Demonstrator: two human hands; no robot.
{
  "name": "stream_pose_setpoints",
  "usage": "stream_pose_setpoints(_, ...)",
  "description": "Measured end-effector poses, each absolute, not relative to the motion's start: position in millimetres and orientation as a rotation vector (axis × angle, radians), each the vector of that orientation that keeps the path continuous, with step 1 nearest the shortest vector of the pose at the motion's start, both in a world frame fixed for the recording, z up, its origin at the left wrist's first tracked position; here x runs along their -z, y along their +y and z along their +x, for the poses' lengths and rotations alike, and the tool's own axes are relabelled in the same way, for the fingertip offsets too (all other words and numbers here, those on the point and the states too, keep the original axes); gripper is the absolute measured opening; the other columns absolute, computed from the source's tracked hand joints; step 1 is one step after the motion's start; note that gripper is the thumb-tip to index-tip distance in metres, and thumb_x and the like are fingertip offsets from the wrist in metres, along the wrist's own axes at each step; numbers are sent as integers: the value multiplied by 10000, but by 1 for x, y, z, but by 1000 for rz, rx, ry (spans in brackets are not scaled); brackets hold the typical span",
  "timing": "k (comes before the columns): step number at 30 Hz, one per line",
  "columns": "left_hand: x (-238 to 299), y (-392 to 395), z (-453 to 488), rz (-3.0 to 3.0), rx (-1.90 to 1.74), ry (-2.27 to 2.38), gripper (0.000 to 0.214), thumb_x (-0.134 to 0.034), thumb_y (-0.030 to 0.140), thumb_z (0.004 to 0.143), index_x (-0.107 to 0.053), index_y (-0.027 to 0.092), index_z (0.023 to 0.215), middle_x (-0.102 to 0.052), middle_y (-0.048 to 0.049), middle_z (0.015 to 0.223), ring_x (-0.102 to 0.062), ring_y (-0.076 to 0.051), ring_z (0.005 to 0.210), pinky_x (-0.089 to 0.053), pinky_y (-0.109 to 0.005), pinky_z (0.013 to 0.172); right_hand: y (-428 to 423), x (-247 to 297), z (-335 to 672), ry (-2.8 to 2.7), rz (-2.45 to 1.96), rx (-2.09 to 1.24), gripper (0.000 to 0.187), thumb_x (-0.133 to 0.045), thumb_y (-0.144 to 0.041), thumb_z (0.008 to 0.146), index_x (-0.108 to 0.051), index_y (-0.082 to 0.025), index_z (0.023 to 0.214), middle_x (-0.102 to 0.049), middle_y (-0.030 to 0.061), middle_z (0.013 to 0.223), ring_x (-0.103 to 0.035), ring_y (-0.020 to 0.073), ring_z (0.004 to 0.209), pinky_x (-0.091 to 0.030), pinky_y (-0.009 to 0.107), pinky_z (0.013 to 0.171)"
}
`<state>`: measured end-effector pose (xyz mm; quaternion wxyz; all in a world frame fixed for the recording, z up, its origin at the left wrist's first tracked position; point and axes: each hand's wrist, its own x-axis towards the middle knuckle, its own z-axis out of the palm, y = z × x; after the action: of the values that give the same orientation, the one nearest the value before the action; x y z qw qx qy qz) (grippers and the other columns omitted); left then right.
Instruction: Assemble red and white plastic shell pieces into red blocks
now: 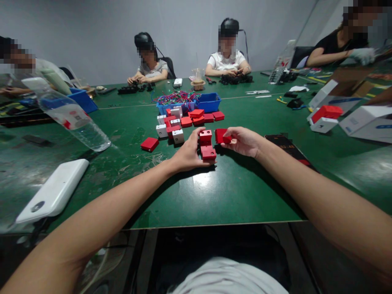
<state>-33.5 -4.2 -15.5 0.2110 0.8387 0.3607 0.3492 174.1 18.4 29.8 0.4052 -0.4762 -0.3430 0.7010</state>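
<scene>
My left hand (187,154) rests on the green table (214,192), its fingers curled round two red plastic housings (207,144), one at the fingertips and one by the thumb. My right hand (243,141) is closed on another red housing (221,136), held just above the table to the right of the left hand. Behind both hands lies a heap of red and white housings (183,120). A single red housing (150,143) lies apart to the left.
Blue bins (208,102) with coloured wires stand behind the heap. A tilted water bottle (73,118) and a white power bank (55,192) are at left, a phone (288,147) and white boxes (364,120) at right. Other people work along the far and side edges.
</scene>
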Motion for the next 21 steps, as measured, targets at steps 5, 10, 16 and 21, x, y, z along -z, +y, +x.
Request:
stream_pose_setpoints(5,17,-3,-34,2339,-976,994,1039,-858,462,613,-258,224,1427,-436,-193,1430,-502,-353,1310,-400,-558,1123,21,-22,174,-944,-1126,-1717,229,-577,92,695,-613,-131,728,-668,48,738,-637,112,667,-585,228,710)
stream_pose_setpoints(10,17,-2,-35,2338,-971,988,1052,-860,479,608,-252,221,1427,-430,-197,1435,-495,-356,1318,-404,-551,1123,24,-15,175,-1014,-1095,-1718,300,-642,146,656,-624,-123,790,-702,63,807,-688,127,731,-606,255,803)
stream_pose_setpoints(16,17,-3,-34,2330,-976,987,1040,-856,456,613,-255,197,1422,-433,-206,1429,-495,-354,1312,-399,-553,1124,24,-13,176,-1098,-1164,-1634,365,-635,163,627,-559,-172,750,-683,16,740,-689,140,694,-613,273,725)
stream_pose_setpoints(21,17,-2,-34,2338,-976,976,1034,-851,457,617,-253,227,1429,-430,-190,1431,-496,-349,1312,-399,-553,1122,24,-10,176,-1144,-1150,-1582,387,-595,171,610,-510,-194,710,-641,-26,675,-645,113,635,-593,260,684)
